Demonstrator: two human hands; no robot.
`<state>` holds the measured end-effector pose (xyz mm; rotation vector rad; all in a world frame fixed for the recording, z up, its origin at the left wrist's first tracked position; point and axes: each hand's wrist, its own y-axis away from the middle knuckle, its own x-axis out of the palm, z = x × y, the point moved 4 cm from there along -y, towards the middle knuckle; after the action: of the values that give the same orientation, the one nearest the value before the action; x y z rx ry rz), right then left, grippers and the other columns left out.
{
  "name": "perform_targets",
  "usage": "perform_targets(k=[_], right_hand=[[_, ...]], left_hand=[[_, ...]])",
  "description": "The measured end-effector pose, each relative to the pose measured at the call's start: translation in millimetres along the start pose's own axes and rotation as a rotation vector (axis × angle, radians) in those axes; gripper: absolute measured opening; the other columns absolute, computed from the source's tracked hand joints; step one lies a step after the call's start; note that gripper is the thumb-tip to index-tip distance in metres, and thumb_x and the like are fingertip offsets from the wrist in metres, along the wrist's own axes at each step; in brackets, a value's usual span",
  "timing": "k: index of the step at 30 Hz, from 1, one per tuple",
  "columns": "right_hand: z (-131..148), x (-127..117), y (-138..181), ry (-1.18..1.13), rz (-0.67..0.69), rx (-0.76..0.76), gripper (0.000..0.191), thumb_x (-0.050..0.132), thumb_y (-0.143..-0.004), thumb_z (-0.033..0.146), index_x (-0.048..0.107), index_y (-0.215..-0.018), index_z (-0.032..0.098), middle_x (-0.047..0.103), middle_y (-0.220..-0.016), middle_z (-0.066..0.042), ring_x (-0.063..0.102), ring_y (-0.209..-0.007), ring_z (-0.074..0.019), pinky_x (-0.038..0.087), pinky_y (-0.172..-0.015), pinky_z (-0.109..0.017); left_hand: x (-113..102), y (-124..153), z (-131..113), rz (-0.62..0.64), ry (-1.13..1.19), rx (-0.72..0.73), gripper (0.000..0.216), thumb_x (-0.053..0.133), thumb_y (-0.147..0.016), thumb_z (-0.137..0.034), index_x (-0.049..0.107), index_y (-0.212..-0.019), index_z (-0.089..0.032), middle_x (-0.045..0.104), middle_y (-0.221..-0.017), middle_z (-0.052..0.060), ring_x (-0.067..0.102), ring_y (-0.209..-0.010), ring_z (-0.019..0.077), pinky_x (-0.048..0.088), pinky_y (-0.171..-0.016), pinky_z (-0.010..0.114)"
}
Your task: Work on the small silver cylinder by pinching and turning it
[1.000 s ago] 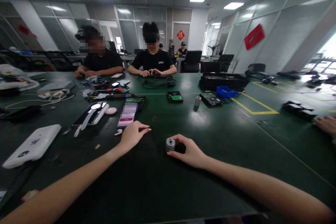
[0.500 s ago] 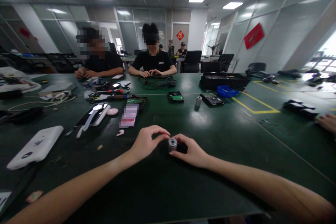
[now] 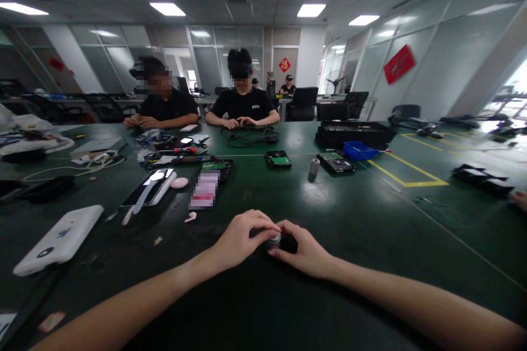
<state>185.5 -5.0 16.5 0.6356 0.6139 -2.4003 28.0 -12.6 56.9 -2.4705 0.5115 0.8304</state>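
Observation:
A small silver-grey metal cylinder (image 3: 275, 242), like a little motor, stands upright on the dark green table (image 3: 230, 307) in front of me. My right hand (image 3: 308, 252) curls around its right side, thumb in front and index finger behind. From the left, my left hand (image 3: 242, 240) reaches over with thumb and fingertips closed on its upper rim. Those fingers cover most of its top. A similar metal cylinder (image 3: 314, 166) stands farther back, beside a hard drive (image 3: 336, 163).
Another hard drive (image 3: 279, 159) lies mid-table, with a blue tray (image 3: 360, 151) and a black case (image 3: 356, 132) behind to the right. At left are a phone (image 3: 205, 189), an earbud (image 3: 190, 217) and a white device (image 3: 60, 239). Two people sit opposite; a hand (image 3: 519, 199) shows far right.
My left hand has moved onto the cylinder's top, now covering the end face with its holes. My right hand stays around the side. The camera view has tilted up slightly.

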Motion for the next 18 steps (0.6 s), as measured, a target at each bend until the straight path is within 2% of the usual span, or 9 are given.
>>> perform_targets(k=[2, 4, 7, 9, 12, 13, 15, 17, 18], right_hand=[[-2, 1, 0, 0.011, -0.01, 0.001, 0.031, 0.068, -0.08, 0.033, 0.057, -0.106, 0.02, 0.064, -0.099, -0.003, 0.06, -0.091, -0.0184, 0.048, -0.084, -0.032], [-5, 1, 0, 0.017, -0.018, 0.002, 0.032, 0.068, -0.079, 0.032, 0.057, -0.106, 0.02, 0.064, -0.1, -0.003, 0.06, -0.092, -0.0188, 0.048, -0.085, -0.033], [-7, 1, 0, 0.034, -0.018, 0.002, 0.032, 0.069, -0.079, 0.031, 0.057, -0.107, 0.02, 0.064, -0.102, -0.003, 0.06, -0.092, -0.019, 0.047, -0.085, -0.033], [-6, 1, 0, 0.034, -0.017, 0.006, 0.033, 0.069, -0.079, 0.032, 0.056, -0.107, 0.02, 0.064, -0.102, -0.003, 0.06, -0.091, -0.0187, 0.047, -0.083, -0.032], [-4, 0, 0, -0.007, -0.008, 0.016, 0.033, 0.069, -0.079, 0.031, 0.056, -0.107, 0.021, 0.064, -0.098, -0.002, 0.061, -0.09, -0.0177, 0.047, -0.083, -0.031], [-3, 0, 0, -0.022, -0.004, 0.02, 0.033, 0.069, -0.079, 0.031, 0.056, -0.107, 0.021, 0.065, -0.098, -0.001, 0.061, -0.091, -0.0175, 0.047, -0.084, -0.031], [-2, 0, -1, -0.029, -0.004, 0.029, 0.032, 0.069, -0.079, 0.03, 0.056, -0.107, 0.021, 0.065, -0.099, 0.0, 0.061, -0.092, -0.0172, 0.046, -0.085, -0.031], [-3, 0, -1, -0.019, -0.015, 0.037, 0.032, 0.07, -0.078, 0.031, 0.056, -0.106, 0.022, 0.065, -0.1, 0.0, 0.061, -0.092, -0.0174, 0.046, -0.086, -0.032], [-3, 0, -1, -0.017, -0.018, 0.035, 0.032, 0.07, -0.078, 0.031, 0.057, -0.106, 0.022, 0.065, -0.099, 0.0, 0.061, -0.092, -0.0174, 0.046, -0.086, -0.032]], left_hand=[[-3, -1, 0, 0.048, 0.026, -0.021, 0.021, 0.06, -0.087, -0.027, 0.07, -0.105, -0.026, 0.065, -0.11, 0.005, 0.059, -0.102, 0.0204, 0.046, -0.087, 0.031], [-7, -1, -1, 0.078, 0.095, -0.056, 0.037, 0.063, -0.084, -0.026, 0.059, -0.122, -0.028, 0.06, -0.124, 0.005, 0.056, -0.111, 0.0223, 0.044, -0.09, 0.034], [-9, 0, -6, 0.141, 0.24, -0.076, 0.063, 0.067, -0.081, -0.02, 0.04, -0.138, -0.027, 0.062, -0.124, 0.007, 0.052, -0.119, 0.0229, 0.037, -0.101, 0.041], [-9, 1, -7, 0.182, 0.278, -0.069, 0.054, 0.067, -0.08, -0.018, 0.049, -0.131, -0.024, 0.059, -0.128, 0.008, 0.05, -0.121, 0.0228, 0.032, -0.106, 0.041], [-13, -4, 1, 0.168, 0.239, -0.112, 0.031, 0.07, -0.077, -0.022, 0.065, -0.107, -0.02, 0.048, -0.139, 0.008, 0.053, -0.117, 0.0243, 0.036, -0.102, 0.038], [-15, -6, 5, 0.159, 0.233, -0.142, 0.032, 0.072, -0.076, -0.024, 0.064, -0.107, -0.019, 0.053, -0.133, 0.01, 0.058, -0.11, 0.0238, 0.039, -0.099, 0.038], [-22, -10, 11, 0.116, 0.233, -0.206, 0.043, 0.072, -0.076, -0.028, 0.057, -0.115, -0.017, 0.068, -0.104, 0.008, 0.064, -0.09, 0.0209, 0.044, -0.089, 0.037], [-32, -8, 2, 0.024, 0.233, -0.197, 0.043, 0.069, -0.079, -0.031, 0.053, -0.116, -0.017, 0.067, -0.082, 0.003, 0.063, -0.08, 0.0186, 0.046, -0.082, 0.034], [-38, -3, -11, -0.042, 0.229, -0.149, 0.037, 0.067, -0.081, -0.031, 0.054, -0.113, -0.018, 0.066, -0.083, 0.003, 0.062, -0.083, 0.0183, 0.046, -0.082, 0.033]])
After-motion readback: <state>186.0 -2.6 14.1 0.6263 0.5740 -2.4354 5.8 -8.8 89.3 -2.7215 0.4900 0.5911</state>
